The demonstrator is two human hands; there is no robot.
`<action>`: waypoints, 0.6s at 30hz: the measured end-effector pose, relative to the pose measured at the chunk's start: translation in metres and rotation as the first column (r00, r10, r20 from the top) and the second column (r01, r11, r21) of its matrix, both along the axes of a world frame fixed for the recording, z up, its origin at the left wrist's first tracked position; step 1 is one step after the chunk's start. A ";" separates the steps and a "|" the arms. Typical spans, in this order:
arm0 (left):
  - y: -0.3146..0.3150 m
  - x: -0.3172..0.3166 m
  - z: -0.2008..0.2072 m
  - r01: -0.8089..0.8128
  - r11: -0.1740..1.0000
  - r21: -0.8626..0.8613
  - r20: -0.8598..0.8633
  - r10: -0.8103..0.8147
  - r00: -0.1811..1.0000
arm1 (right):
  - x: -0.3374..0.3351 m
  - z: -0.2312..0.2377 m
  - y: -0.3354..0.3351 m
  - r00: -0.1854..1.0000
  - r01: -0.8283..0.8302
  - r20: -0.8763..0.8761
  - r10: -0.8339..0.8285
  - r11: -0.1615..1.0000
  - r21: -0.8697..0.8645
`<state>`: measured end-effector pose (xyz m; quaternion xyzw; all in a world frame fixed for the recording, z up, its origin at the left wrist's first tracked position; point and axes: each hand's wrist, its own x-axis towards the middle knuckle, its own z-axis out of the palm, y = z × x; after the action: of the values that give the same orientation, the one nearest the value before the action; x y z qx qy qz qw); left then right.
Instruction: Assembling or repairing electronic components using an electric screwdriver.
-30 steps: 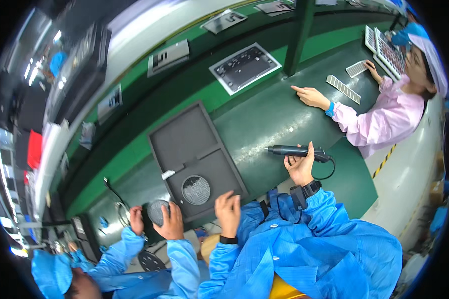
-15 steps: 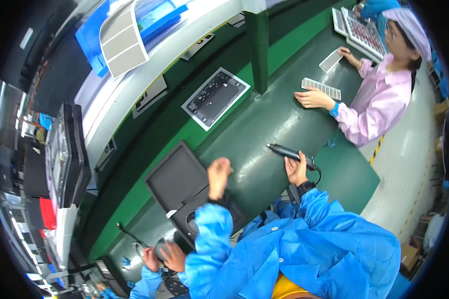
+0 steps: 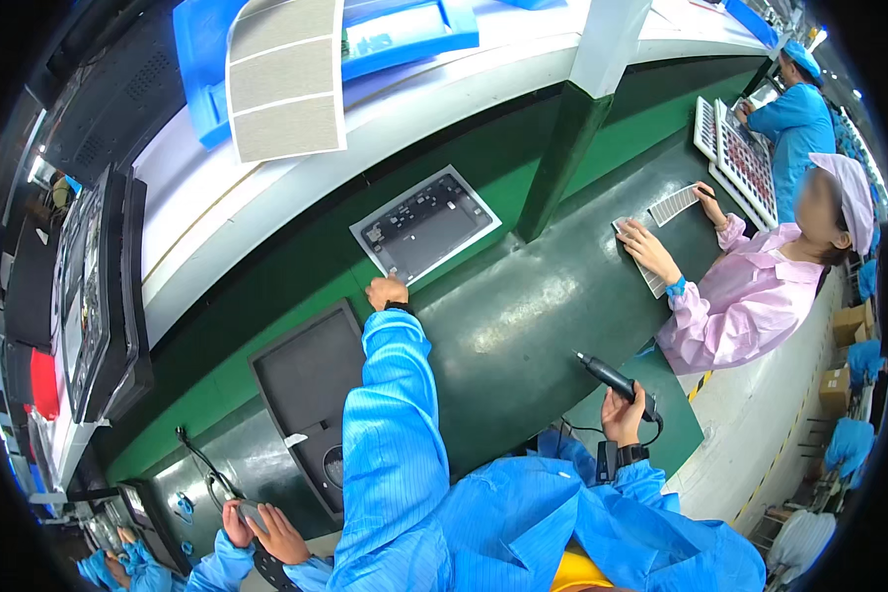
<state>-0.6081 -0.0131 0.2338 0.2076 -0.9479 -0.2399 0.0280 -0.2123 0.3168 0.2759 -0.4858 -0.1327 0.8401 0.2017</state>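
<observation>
My left hand (image 3: 388, 292) reaches far forward over the bench, fingers curled at the lower left corner of a white-bordered sheet (image 3: 483, 229) showing a dark panel with small parts. Whatever those fingers hold, if anything, is hidden. In my right hand (image 3: 622, 416) is a black electric screwdriver (image 3: 607, 375), its bit pointing up and left and its cord looping below. Beside my left sleeve lies a dark rectangular tray (image 3: 311, 370), with a round piece (image 3: 334, 466) in its near part.
A person in pink handles label sheets (image 3: 673, 204) at the right, near white trays of small parts (image 3: 743, 163). A co-worker's hands (image 3: 266, 531) are at the lower left. A green post (image 3: 562, 163) rises behind the bench; a shelf above carries a blue bin (image 3: 202, 89).
My left hand has moved forward from above the bench to the sheet's corner. My view has shifted; the screwdriver stays in my right hand, now lower in view.
</observation>
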 end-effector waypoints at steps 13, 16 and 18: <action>0.002 0.004 -0.017 -0.222 0.910 0.349 -0.292 0.331 0.897 | -0.026 0.009 0.053 0.990 -0.103 -0.098 0.101 0.995 -0.018; 0.029 0.017 0.041 -0.163 0.978 0.127 -0.010 0.165 0.986 | -0.025 0.008 0.058 0.991 -0.099 -0.087 0.098 0.995 -0.012; 0.031 0.014 0.046 -0.195 0.972 0.128 0.022 0.194 0.981 | -0.027 0.009 0.059 0.986 -0.142 -0.084 0.141 0.990 0.002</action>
<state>-0.5938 0.0174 0.2794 0.3018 -0.9057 -0.2959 0.0336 -0.2392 0.3754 0.2849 -0.4400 -0.1566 0.8721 0.1460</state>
